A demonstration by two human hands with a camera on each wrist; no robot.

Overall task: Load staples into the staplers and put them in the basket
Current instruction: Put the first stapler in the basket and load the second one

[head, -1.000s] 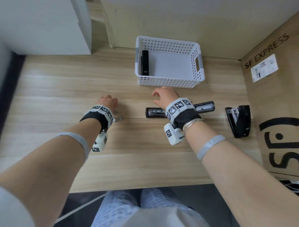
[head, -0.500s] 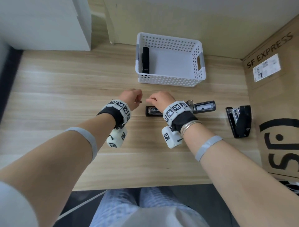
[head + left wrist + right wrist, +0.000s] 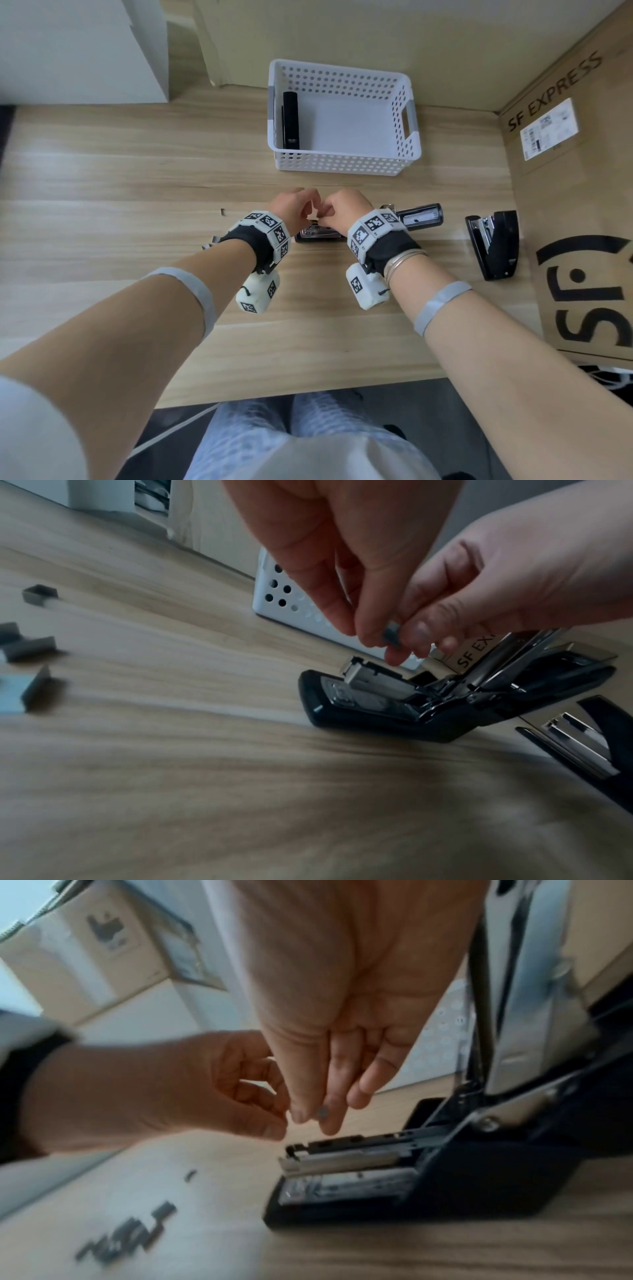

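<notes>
I see both hands meeting just above the open stapler (image 3: pixel 320 235), which lies on the table (image 3: pixel 137 192) in front of the basket (image 3: pixel 342 161). My left hand (image 3: pixel 293 210) and right hand (image 3: pixel 346 209) touch at the fingertips, and a small staple strip (image 3: pixel 393 633) sits between them. From the left wrist, the left fingers (image 3: pixel 368 615) pinch the strip from one side and the right thumb (image 3: pixel 419 627) presses on it from the other. From the right wrist, the strip (image 3: pixel 322 1112) shows between the right thumb and forefinger, so both hands are clamped on it; I cannot tell which one bears it.

The strip hangs directly over the front end of the stapler's metal magazine (image 3: pixel 373 679), close above it but not touching. The stapler's top arm (image 3: pixel 419 216) is swung back to the right, past my right wrist.

A second stapler (image 3: pixel 496 245), also open, lies further right near the cardboard box (image 3: pixel 582 205), well apart from the hands. A third stapler (image 3: pixel 291 120), closed, lies inside the basket along its left wall. Loose staples (image 3: pixel 29 645) lie on the table left of my left wrist; they are blurred.
</notes>
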